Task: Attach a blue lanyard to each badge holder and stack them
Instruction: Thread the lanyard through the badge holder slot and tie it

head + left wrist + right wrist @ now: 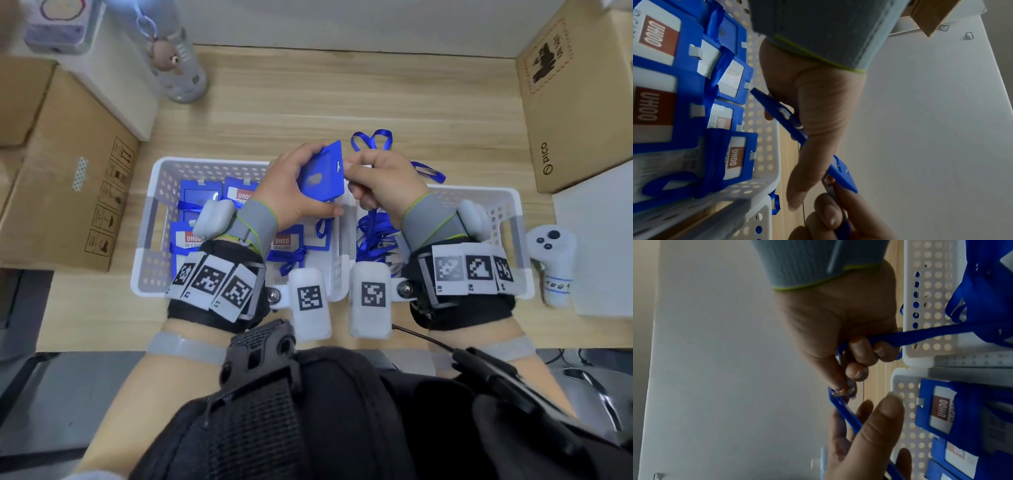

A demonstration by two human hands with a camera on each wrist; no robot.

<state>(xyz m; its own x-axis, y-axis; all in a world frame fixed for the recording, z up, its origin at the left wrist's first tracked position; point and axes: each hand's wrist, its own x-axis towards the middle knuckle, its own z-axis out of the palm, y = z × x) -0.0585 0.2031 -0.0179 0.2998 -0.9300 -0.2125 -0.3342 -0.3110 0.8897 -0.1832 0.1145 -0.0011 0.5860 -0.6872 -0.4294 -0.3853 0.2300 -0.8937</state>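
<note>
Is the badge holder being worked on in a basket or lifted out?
Out. The left hand holds the badge holder in the air above the left basket, while the right hand pinches the lanyard clip against its top edge.

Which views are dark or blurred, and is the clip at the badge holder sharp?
Head view: bright, edges bent by the wide lens. Left wrist view: dim, near basket smeared. Right wrist view: dim, the clip at the badge holder soft.

The head view is bright and evenly lit, with soft shadows only and strong bending toward its edges around the white basket (156,219); its corners blur. Both wrist views are dimmer and grainy, the hands underexposed against a pale backdrop, and near things are smeared.
</note>
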